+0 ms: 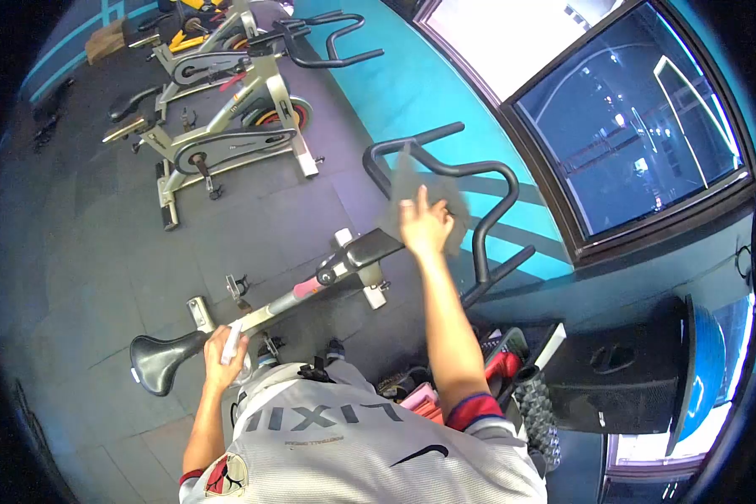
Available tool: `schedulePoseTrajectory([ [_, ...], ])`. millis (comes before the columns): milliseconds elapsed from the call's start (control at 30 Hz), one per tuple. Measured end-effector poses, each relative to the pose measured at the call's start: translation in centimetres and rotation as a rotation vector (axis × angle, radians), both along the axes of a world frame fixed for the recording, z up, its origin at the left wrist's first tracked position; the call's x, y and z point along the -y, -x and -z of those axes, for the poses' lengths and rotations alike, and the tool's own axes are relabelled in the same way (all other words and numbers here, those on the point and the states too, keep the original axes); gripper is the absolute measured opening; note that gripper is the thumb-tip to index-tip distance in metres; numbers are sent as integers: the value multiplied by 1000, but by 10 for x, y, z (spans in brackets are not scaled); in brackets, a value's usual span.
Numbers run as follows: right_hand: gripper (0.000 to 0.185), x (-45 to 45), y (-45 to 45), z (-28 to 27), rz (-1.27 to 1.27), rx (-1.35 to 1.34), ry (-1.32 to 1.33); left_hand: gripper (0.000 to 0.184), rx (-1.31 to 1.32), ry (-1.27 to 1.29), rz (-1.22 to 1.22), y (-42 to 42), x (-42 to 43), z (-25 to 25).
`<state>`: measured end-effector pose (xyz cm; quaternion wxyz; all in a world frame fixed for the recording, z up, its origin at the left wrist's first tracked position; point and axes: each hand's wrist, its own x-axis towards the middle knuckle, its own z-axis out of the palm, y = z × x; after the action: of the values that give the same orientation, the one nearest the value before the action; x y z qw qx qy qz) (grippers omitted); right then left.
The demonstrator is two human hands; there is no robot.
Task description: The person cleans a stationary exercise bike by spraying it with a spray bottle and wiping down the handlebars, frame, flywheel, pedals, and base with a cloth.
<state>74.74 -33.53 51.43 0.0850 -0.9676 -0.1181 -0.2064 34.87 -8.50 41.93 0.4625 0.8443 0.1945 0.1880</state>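
Cloth (405,178) under splayed right hand (427,225), at handlebar (513,191) | left hand (218,357) gripping spray bottle (232,344)

The near bike (270,312) has its saddle (166,361) left, handlebar (480,252) right, another bike (235,149) beyond, and a window (630,126) far right.

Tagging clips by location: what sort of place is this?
Likely a gym or spin studio: several exercise bikes stand on the dark floor, with a foam roller and a blue balance ball at the side.
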Motion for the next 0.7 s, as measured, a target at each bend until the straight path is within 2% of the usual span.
schedulePoseTrajectory([
  [33,64,-23,-9,12,105,-49,225,16,2,-2,-20,-3,7,-1],
  [133,64,-41,0,-16,171,-286,-49,20,21,-12,-58,-10,28,-2],
  [167,64,-31,8,-20,101,-286,-63,21,-1,-2,-63,-12,37,0],
  [267,57,21,24,11,-356,79,-11,25,-28,20,-99,-26,58,-2],
  [367,65,61,64,1,-462,141,49,27,-51,12,-141,-33,81,-15],
  [433,68,97,91,9,-435,-24,62,27,-88,-32,-186,-32,94,-18],
  [500,60,143,109,29,-296,-289,-30,21,-83,-17,-230,-30,107,-22],
  [567,47,188,101,32,-414,-261,-227,21,-61,16,-266,-25,117,-16],
  [633,43,196,89,-9,-71,-528,-712,21,-55,26,-298,-21,122,-9],
  [667,46,200,69,2,-61,-566,-1196,20,-49,7,-293,-21,123,-7],
  [700,41,183,64,-21,-167,-548,-1364,20,-41,-11,-285,-21,124,-6],
])
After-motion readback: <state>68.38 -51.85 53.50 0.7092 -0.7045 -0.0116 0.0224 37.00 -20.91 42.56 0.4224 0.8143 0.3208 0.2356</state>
